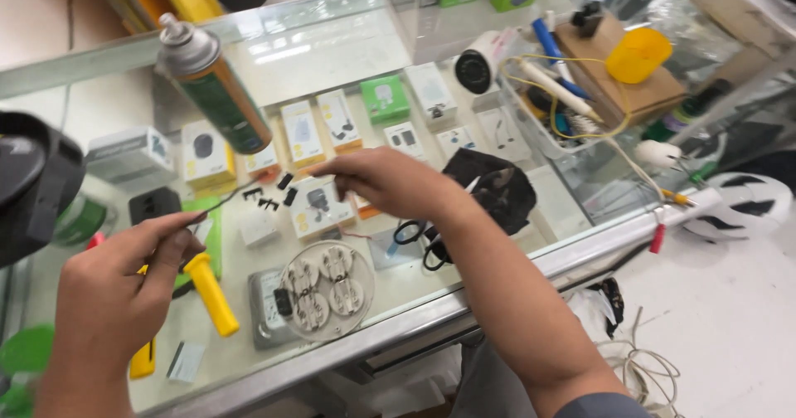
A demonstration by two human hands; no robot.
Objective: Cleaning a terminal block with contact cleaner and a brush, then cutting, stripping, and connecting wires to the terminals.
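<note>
Left hand (124, 277) and right hand (385, 177) each pinch an end of a thin black wire (228, 200), stretched above the glass counter (414, 289). Round white disc (325, 289) lies near, below.

Bright, even daylight from above; broad white glare on the glass surface (332, 49) near the top edge; shadows soft and faint; slight motion blur on the left hand (116, 289) and spray can (211, 82); wide-angle bending at the frame edges.
</note>
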